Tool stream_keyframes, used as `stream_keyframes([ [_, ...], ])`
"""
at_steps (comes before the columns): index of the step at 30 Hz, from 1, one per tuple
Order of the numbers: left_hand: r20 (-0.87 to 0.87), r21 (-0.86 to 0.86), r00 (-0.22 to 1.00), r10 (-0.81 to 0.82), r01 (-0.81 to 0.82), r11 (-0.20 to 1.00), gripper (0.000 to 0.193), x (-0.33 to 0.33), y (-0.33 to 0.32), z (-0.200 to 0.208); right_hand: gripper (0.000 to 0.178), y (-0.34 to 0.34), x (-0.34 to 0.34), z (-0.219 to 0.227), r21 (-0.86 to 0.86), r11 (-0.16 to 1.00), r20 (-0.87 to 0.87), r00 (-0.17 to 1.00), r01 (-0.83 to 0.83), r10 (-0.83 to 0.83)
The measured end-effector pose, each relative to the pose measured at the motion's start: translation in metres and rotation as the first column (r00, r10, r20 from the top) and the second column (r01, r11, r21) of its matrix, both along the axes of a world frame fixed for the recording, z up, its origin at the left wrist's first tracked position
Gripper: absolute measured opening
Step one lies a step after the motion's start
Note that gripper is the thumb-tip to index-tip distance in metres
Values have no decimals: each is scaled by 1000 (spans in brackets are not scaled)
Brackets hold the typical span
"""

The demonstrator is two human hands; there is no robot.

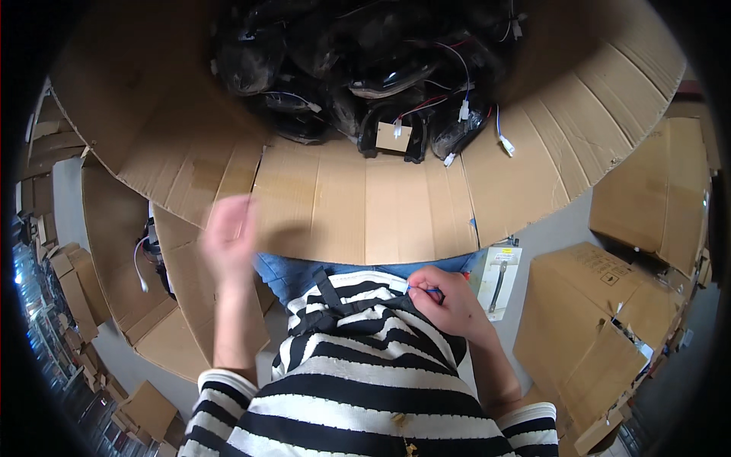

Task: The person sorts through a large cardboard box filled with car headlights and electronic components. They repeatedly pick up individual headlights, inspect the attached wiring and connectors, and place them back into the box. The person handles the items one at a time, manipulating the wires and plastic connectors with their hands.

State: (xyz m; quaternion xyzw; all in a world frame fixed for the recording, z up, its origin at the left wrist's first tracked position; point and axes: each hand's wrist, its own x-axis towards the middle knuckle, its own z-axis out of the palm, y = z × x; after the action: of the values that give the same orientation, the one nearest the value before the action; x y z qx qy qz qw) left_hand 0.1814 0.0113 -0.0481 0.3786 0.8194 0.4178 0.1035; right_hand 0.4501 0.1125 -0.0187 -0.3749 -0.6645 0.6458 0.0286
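My right hand [445, 301] is closed in a pinch at my waist, in front of the striped shirt. Between its thumb and fingers shows a thin blue piece with a whitish end; whether it is a wire or a pen I cannot make out. My left hand [230, 232] is raised over the near left wall of a large cardboard box [396, 221], smeared by motion, and its fingers cannot be read. Inside the box lie several glossy black parts [392, 76], some in clear plastic, with thin wires ending in white connectors [464, 110].
At the left stands another open carton [122, 251] with a black wired part [156, 263] inside. Closed cartons [571, 305] are stacked at the right. A card with a black hose-like picture [499, 282] lies beside the box, right of my legs.
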Motion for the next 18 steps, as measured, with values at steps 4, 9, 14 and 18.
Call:
stream_keyframes([
  [4, -54, -87, 875, -480, 475, 876, 35, 63, 127, -43, 5, 4, 5, 6, 26, 999, -19, 999, 42, -41],
  [9, 1, -367, 859, -513, 477, 798, 45, 90, 224, -84, 5, 0, 20, 4, -18, 991, 14, 991, 135, -135],
  [14, 154, -608, 815, -559, 524, 596, 33, 94, 246, -88, 5, -2, 25, -3, -76, 989, -42, 991, 126, -129],
  [18, -11, -577, 636, -772, 626, 524, 22, 77, 209, -77, 1, 1, 25, -8, -58, 977, -67, 976, 205, -208],
])
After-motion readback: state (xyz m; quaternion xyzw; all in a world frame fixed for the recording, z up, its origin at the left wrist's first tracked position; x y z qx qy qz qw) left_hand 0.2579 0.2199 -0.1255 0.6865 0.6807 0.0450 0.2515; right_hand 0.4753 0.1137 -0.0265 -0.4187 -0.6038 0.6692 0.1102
